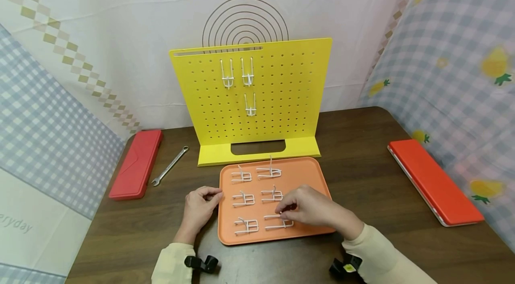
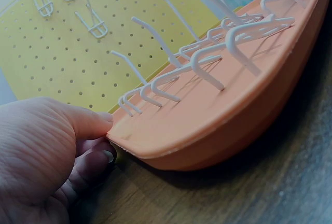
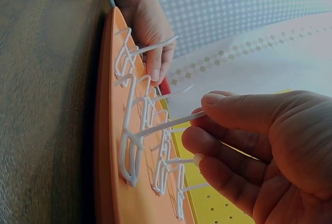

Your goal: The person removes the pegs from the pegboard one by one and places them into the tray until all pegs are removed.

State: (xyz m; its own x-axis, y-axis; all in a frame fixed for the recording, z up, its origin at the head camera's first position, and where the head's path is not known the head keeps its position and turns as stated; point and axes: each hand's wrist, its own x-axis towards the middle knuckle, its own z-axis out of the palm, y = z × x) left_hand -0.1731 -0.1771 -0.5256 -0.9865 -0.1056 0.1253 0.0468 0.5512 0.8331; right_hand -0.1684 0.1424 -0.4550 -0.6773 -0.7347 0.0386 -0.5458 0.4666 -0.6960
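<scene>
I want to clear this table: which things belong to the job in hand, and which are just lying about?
Job: hook in the right hand; other hooks; tray; board.

Apparently lying about: wrench; red case at left; orange-red case at right.

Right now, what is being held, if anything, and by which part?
The right hand pinches a hook near the end of its raised prong. The left hand pinches the tray by its left rim.
</scene>
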